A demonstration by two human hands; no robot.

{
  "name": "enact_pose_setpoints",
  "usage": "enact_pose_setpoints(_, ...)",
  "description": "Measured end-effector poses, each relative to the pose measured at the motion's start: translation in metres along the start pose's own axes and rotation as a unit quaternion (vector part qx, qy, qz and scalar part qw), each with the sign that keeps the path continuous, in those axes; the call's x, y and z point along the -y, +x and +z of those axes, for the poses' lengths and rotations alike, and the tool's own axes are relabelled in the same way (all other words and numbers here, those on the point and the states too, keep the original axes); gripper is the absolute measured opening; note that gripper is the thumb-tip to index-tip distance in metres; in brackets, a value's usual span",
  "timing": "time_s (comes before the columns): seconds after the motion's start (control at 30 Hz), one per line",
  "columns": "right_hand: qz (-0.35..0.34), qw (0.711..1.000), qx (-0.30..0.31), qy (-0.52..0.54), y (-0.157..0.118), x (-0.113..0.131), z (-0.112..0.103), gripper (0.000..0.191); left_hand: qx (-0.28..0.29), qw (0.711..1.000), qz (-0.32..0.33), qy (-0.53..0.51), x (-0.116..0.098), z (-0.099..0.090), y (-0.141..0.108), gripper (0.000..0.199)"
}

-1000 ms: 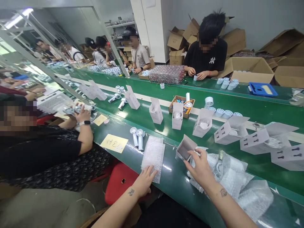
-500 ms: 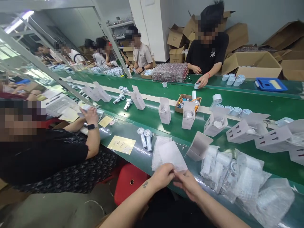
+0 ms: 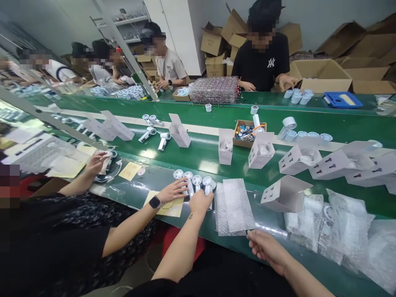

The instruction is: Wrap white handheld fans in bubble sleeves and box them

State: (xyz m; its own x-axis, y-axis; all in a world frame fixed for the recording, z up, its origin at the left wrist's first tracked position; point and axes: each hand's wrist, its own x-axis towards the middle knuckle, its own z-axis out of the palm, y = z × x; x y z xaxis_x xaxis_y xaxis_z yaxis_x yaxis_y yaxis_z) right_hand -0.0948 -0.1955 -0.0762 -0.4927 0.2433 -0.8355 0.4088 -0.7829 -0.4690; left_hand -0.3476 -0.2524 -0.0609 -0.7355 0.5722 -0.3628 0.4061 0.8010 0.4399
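My left hand is closed around the handle of the rightmost handheld fan in a short row on the bench. A co-worker's hand reaches over the fans to its left. Right of the row lie flat bubble-wrap bags, partly overlapping. My right hand is beside their lower right corner, its fingers curled and thumb near the index finger; whether it pinches anything is too small to tell. An open white box is tilted beyond it, next to fans packed in bubble wrap.
Several open white boxes stand along the green conveyor. A small carton of mixed parts sits among them. Yellow paper lies under the co-worker's arm. Across the line another person works by white cups.
My hands have parted: the left moved from the bags to the fan, the right stayed near the bags. More fans now stand in the row, and the co-worker's hand has reached over.
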Motion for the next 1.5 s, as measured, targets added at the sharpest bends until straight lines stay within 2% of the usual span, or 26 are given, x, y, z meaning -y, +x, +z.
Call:
enact_pose_setpoints(0.07,-0.064,0.996,0.003,0.063,-0.004,0.011,0.012,0.041,0.016,1.0,0.006,-0.016,-0.008,0.006,-0.021,0.034)
enact_pose_setpoints(0.13,-0.114,0.983,0.038,0.137,-0.003,0.023,0.029,0.053,0.08,0.992,0.055,-0.083,-0.017,0.016,-0.045,0.039)
enact_pose_setpoints(0.17,-0.135,0.976,0.057,0.163,-0.001,0.027,0.036,0.056,0.13,0.978,0.089,-0.135,-0.021,0.022,-0.057,0.041)
enact_pose_setpoints(0.23,-0.165,0.966,0.038,0.196,0.001,0.029,0.041,0.053,0.208,0.942,0.138,-0.226,-0.024,0.035,-0.075,0.046)
enact_pose_setpoints(0.3,-0.175,0.964,-0.035,0.2,-0.003,0.021,0.029,0.049,0.215,0.936,0.173,-0.218,-0.021,0.049,-0.083,0.042)
enact_pose_setpoints(0.37,-0.158,0.967,-0.094,0.176,-0.018,0.007,0.004,0.049,0.204,0.943,0.237,-0.111,-0.015,0.064,-0.082,0.022)
enact_pose_setpoints(0.4,-0.139,0.972,-0.107,0.158,-0.028,0.0,-0.011,0.049,0.21,0.938,0.271,-0.05,-0.011,0.072,-0.08,0.014)
enact_pose_setpoints(0.47,-0.098,0.983,-0.1,0.122,-0.05,-0.012,-0.041,0.047,0.243,0.92,0.305,0.028,-0.005,0.086,-0.072,0.016)
enact_pose_setpoints(0.57,-0.081,0.992,-0.047,0.087,-0.077,-0.017,-0.073,0.044,0.257,0.928,0.269,0.034,-0.002,0.099,-0.058,0.018)
enact_pose_setpoints(0.67,-0.109,0.99,0.005,0.089,-0.086,-0.014,-0.084,0.054,0.262,0.942,0.21,-0.001,-0.007,0.103,-0.046,0.007)
enact_pose_setpoints(0.8,-0.114,0.983,0.065,0.127,-0.082,-0.006,-0.08,0.064,0.271,0.949,0.138,-0.087,-0.024,0.097,-0.042,0.016)
enact_pose_setpoints(0.97,-0.081,0.971,0.18,0.132,-0.067,0.015,-0.063,0.076,0.279,0.928,0.131,-0.208,-0.052,0.078,-0.068,0.014)
enact_pose_setpoints(1.07,-0.06,0.969,0.215,0.105,-0.061,0.028,-0.054,0.063,0.293,0.911,0.111,-0.266,-0.058,0.066,-0.086,0.016)
enact_pose_setpoints(1.13,-0.06,0.973,0.203,0.09,-0.062,0.032,-0.051,0.052,0.283,0.904,0.068,-0.314,-0.059,0.058,-0.094,0.02)
enact_pose_setpoints(1.17,-0.062,0.976,0.19,0.083,-0.063,0.032,-0.051,0.049,0.261,0.901,0.039,-0.346,-0.06,0.054,-0.097,0.022)
enact_pose_setpoints(1.23,-0.061,0.983,0.159,0.066,-0.067,0.03,-0.051,0.046,0.187,0.896,0.005,-0.404,-0.065,0.046,-0.103,0.024)
enact_pose_setpoints(1.27,-0.059,0.986,0.144,0.056,-0.069,0.028,-0.051,0.044,0.148,0.896,0.016,-0.418,-0.069,0.042,-0.107,0.023)
enact_pose_setpoints(1.3,-0.061,0.988,0.13,0.05,-0.07,0.026,-0.05,0.043,0.115,0.902,0.053,-0.413,-0.073,0.038,-0.111,0.021)
enact_pose_setpoints(1.37,-0.076,0.99,0.11,0.051,-0.073,0.024,-0.049,0.041,0.073,0.916,0.185,-0.349,-0.078,0.031,-0.121,0.016)
enact_pose_setpoints(1.43,-0.099,0.988,0.097,0.066,-0.076,0.024,-0.046,0.043,0.045,0.912,0.308,-0.268,-0.078,0.025,-0.129,0.015)
enact_pose_setpoints(1.5,-0.121,0.986,0.079,0.086,-0.08,0.026,-0.043,0.049,0.017,0.904,0.369,-0.217,-0.071,0.022,-0.136,0.017)
